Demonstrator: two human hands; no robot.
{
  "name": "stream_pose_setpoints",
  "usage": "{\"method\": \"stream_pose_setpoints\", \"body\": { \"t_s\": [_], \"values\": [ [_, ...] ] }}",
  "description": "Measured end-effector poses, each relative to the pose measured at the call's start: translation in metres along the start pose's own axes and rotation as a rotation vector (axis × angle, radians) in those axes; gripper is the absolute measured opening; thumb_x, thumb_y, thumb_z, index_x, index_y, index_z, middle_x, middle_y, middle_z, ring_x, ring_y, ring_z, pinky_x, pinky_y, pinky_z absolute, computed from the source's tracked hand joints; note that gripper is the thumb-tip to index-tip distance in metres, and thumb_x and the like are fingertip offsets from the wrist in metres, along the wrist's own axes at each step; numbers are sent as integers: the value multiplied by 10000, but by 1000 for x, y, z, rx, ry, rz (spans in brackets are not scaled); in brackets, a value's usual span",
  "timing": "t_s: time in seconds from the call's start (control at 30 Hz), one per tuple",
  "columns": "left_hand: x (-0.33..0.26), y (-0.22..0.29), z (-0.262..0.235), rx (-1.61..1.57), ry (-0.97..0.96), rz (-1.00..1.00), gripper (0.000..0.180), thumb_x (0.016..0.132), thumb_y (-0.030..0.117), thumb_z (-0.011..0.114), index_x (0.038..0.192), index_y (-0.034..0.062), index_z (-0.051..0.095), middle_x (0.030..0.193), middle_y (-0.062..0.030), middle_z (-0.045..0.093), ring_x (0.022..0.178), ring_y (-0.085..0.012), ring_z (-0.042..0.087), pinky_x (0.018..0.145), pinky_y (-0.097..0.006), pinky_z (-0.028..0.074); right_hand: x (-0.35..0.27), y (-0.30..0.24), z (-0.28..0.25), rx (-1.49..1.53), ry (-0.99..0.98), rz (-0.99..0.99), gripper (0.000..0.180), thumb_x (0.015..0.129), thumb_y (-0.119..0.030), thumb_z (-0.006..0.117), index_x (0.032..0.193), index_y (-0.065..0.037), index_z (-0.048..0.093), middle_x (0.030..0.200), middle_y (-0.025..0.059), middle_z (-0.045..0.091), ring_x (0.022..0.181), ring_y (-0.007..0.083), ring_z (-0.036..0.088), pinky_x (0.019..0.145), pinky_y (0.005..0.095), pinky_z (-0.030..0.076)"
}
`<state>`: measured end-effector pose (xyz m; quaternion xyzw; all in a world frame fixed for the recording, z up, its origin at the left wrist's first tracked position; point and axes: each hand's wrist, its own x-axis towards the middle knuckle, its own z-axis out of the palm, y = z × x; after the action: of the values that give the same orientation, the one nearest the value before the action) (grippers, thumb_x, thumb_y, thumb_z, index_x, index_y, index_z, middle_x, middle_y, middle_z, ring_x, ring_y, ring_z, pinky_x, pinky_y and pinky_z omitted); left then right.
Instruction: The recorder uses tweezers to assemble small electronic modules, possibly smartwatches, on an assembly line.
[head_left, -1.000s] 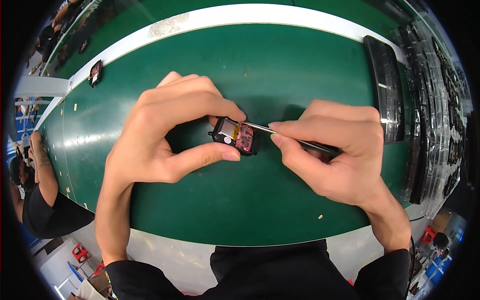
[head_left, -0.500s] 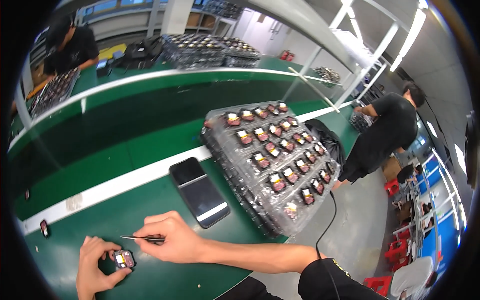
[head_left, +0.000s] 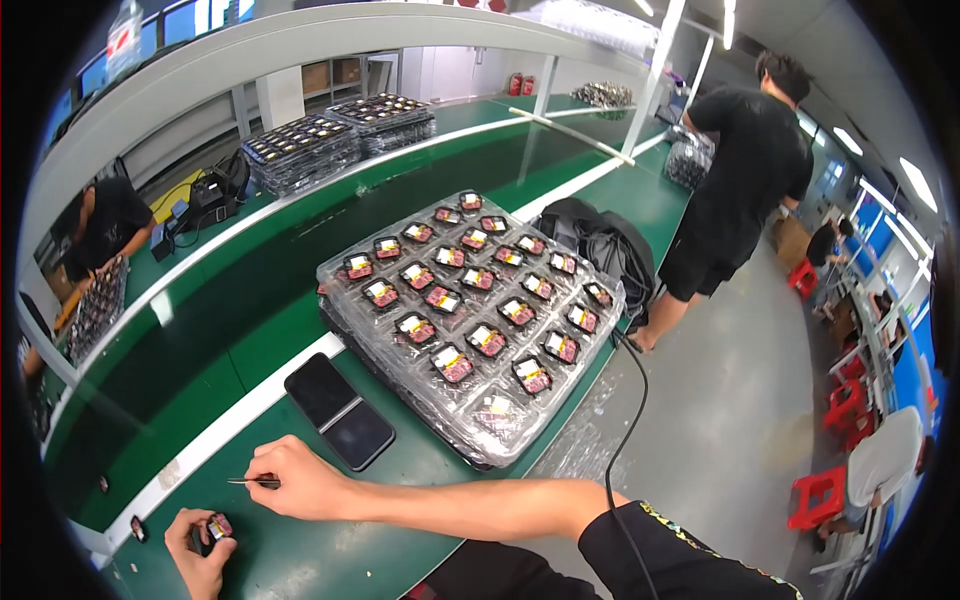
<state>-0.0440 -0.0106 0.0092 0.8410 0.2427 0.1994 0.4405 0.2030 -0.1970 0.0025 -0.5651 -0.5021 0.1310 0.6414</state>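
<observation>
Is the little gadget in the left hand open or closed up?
Open: the small black device in the left hand shows its reddish and white insides, uncovered.

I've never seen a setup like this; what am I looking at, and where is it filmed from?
There is no machine here, just bare-handed work, seen from a wide fisheye camera worn on the person's head, which bends straight edges. The left hand holds a small black rounded case with a reddish circuit board showing; the right hand holds a thin, dark, metal-tipped tool. On the green tabletop lie a dark rectangular phone-like slab and stacked clear plastic trays bearing similar cases.
</observation>
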Motion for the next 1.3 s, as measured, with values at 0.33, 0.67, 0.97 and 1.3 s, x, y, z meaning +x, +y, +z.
{"method": "stream_pose_setpoints", "body": {
  "t_s": [0.33, 0.67, 0.97, 1.3],
  "values": [
    [52, 167, 87, 3, -207, 491, 624, 683, 332, 1018, 1158, -4, 790, 1020, -96, 726, 885, -193, 666, 810, -309, 511, -7, 15, 9, 321, 149, -247, 94, 750, -60, 768, 712, 13, 723, 753, 213, 707, 760, 398, 722, 699, 497, 586],
    [100, 262, 226, 127, -541, 964, 605, 798, 205, 954, 1362, 61, 789, 1273, -111, 769, 1197, -309, 661, 1012, -433, 543, -3, 16, 22, -143, 20, 9, 171, 805, -146, 810, 735, -18, 722, 781, 111, 700, 832, 350, 672, 750, 506, 528],
    [-15, 304, 95, -25, -252, 1212, 373, 858, 119, 780, 1229, 92, 751, 1143, -92, 734, 946, -289, 681, 830, -427, 548, 0, -6, 7, -146, -94, -5, 173, 862, -137, 772, 856, 35, 794, 882, 215, 765, 809, 417, 746, 737, 487, 592],
    [-86, 312, 82, -6, -53, 1235, 270, 962, 73, 653, 1222, 16, 608, 1001, -121, 611, 679, -259, 594, 609, -416, 480, -13, -33, -12, -96, -5, -106, 182, 974, -148, 741, 923, 17, 794, 859, 219, 737, 804, 433, 729, 729, 511, 570]
  ]
}}
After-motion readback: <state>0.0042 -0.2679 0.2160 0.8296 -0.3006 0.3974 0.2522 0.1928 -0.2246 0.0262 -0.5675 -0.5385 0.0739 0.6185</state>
